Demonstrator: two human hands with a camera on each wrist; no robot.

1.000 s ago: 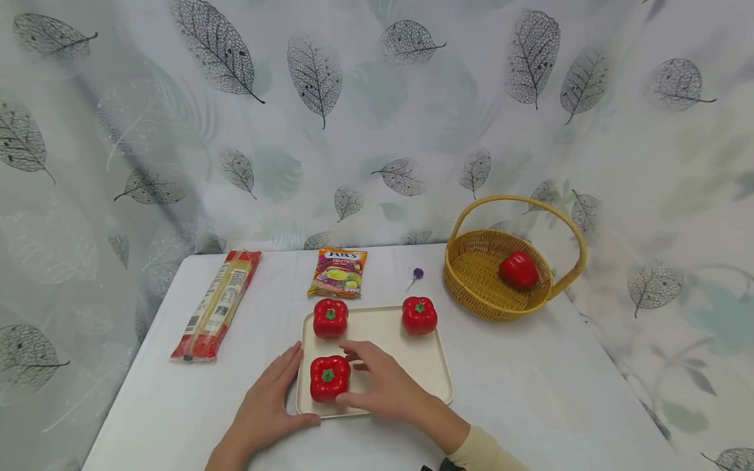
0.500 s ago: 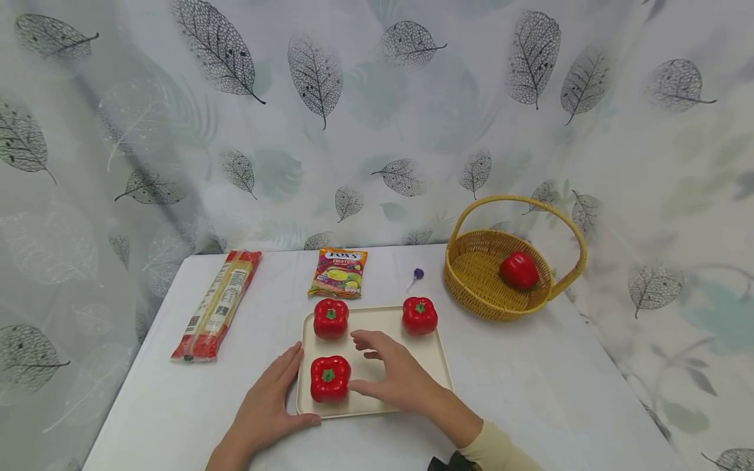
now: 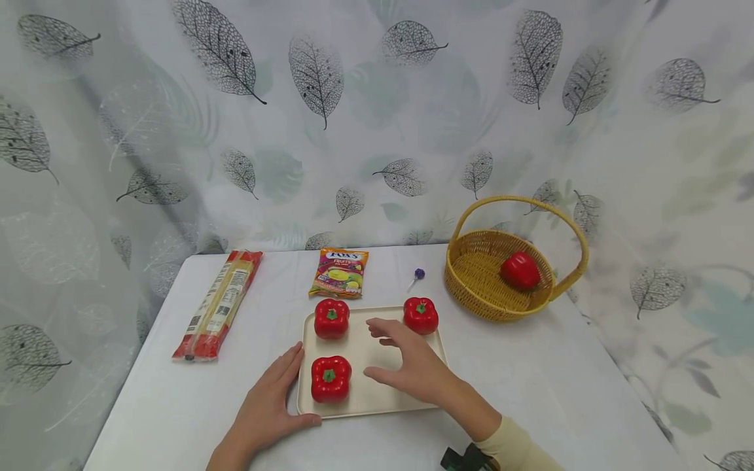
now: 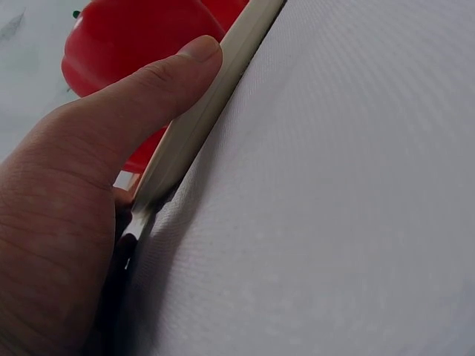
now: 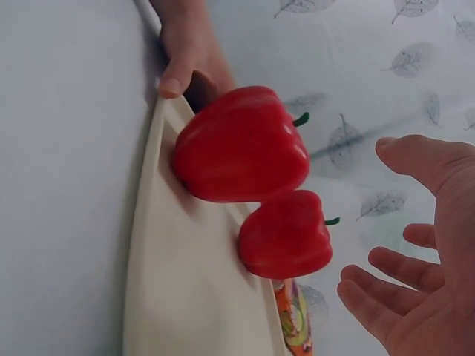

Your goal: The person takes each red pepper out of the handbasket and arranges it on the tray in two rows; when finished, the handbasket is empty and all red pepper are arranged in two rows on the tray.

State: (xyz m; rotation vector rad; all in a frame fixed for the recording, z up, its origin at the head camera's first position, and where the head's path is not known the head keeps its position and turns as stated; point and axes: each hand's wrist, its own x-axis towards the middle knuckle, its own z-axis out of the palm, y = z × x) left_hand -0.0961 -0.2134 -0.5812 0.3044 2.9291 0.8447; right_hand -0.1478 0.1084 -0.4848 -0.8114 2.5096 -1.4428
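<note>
- A leaf-print curtain (image 3: 377,137) is hanging behind everything.
- The white table (image 3: 147,405) is bearing the whole layout.
- The basket (image 3: 471,304) is standing at back right, its arched handle partly barring reach from above.
- The tray (image 3: 371,400) is lying flat, presumably central so both hands can work there.
- The right hand (image 3: 415,366) is hovering over it, holding nothing, thumb and fingers wide apart as if suiting a pepper's girth.
- The left hand (image 3: 268,405) is spanning the tray's front-left corner widely, straight fingers alongside, thumb touching the rim, seemingly steadying it.
- A long packet (image 3: 220,304) is lying well left.
- A candy bag (image 3: 340,273) is lying just behind the tray.
- Three red peppers (image 3: 331,379) are occupying tray corners stem-up, probably for stability; a fourth pepper (image 3: 520,271) is resting inside the basket.
- A lollipop (image 3: 419,274) is lying between bag and basket.
</note>
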